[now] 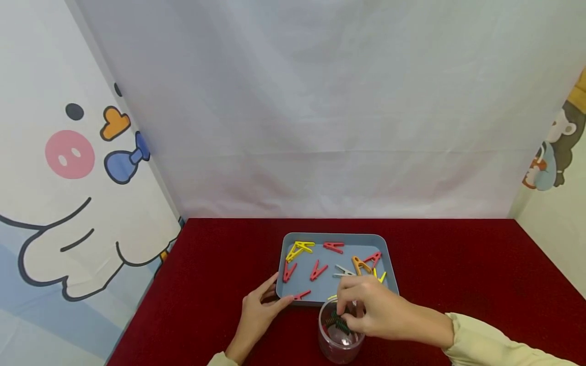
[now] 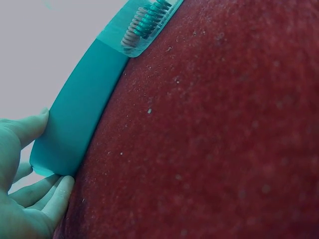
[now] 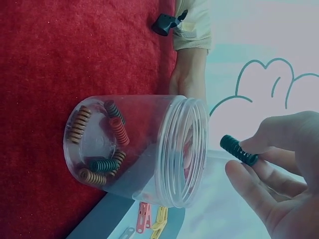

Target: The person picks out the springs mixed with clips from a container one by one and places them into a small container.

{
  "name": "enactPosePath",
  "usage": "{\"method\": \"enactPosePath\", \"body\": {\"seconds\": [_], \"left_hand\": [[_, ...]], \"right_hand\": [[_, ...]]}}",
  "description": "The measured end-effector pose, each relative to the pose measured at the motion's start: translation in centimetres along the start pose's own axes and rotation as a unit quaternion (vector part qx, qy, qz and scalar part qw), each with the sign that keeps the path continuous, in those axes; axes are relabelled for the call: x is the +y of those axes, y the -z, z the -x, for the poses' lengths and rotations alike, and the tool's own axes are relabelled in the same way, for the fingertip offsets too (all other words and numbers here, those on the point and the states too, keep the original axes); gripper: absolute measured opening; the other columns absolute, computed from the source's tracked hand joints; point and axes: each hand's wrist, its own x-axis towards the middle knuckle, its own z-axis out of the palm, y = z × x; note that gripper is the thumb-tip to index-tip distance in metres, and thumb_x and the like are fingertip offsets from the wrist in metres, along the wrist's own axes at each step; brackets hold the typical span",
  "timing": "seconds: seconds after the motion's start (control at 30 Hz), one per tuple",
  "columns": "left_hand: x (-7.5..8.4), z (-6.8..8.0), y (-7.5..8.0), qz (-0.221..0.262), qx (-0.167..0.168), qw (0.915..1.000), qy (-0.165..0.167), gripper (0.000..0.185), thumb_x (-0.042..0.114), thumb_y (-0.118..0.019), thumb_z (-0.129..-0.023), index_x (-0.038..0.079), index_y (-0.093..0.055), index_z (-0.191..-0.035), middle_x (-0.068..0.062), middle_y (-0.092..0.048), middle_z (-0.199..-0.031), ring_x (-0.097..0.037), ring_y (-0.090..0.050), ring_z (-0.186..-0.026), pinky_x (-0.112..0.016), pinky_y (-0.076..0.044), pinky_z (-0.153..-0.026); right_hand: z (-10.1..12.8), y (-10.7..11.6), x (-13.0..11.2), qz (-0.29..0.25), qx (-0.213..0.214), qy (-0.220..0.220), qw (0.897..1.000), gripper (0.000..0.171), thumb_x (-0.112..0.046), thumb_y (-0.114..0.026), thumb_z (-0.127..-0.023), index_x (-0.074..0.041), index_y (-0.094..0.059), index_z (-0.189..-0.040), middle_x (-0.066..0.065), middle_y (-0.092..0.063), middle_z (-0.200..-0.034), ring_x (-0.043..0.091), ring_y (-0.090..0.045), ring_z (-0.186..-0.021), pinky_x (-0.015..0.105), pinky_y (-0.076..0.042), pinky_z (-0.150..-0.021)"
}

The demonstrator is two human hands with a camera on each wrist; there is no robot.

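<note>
My right hand point(image 1: 373, 307) is above the mouth of a clear plastic jar point(image 3: 144, 169), pinching a dark green coil spring point(image 3: 239, 149) between thumb and fingers. Several springs lie inside at the jar's bottom, among them a red spring point(image 3: 119, 131) and a brown spring point(image 3: 79, 124). At the near left corner of a blue-grey tray point(image 1: 348, 249), my left hand point(image 1: 258, 310) grips the edge, thumb by the rim and fingers round the corner. The jar stands right in front of the tray's near edge.
Plastic clothes pegs lie scattered in the tray, including a red peg point(image 1: 318, 270), a yellow peg point(image 1: 299, 248) and an orange peg point(image 1: 360, 264). A dark red cloth point(image 1: 220, 264) covers the table. White curtain point(image 1: 320, 127) hangs behind it, with printed panels at both sides.
</note>
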Motion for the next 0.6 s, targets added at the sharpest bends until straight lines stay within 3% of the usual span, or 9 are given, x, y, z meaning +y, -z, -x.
{"method": "enactPosePath", "body": {"seconds": [0.27, 0.6], "left_hand": [[0.06, -0.01, -0.01, -0.002, 0.000, 1.0000, 0.002, 0.068, 0.032, -0.085, -0.087, 0.011, -0.059, -0.146, -0.020, -0.065, -0.137, -0.030, -0.067, -0.117, -0.037, -0.061, -0.088], [0.06, 0.01, -0.03, 0.010, 0.003, 0.9999, 0.003, 0.068, 0.029, -0.086, -0.086, 0.010, -0.059, -0.146, -0.020, -0.066, -0.136, -0.031, -0.068, -0.116, -0.035, -0.061, -0.086]], "right_hand": [[0.27, -0.37, 0.01, -0.011, -0.020, -0.001, 1.000, 0.028, 0.015, -0.072, -0.073, -0.013, -0.072, -0.078, -0.001, -0.063, -0.081, -0.001, -0.052, -0.066, 0.012, -0.048, -0.055], [0.43, -0.44, -0.06, 0.012, -0.023, 0.004, 1.000, 0.029, 0.015, -0.073, -0.076, -0.014, -0.072, -0.082, -0.005, -0.065, -0.081, -0.002, -0.054, -0.072, 0.011, -0.048, -0.059]]}}
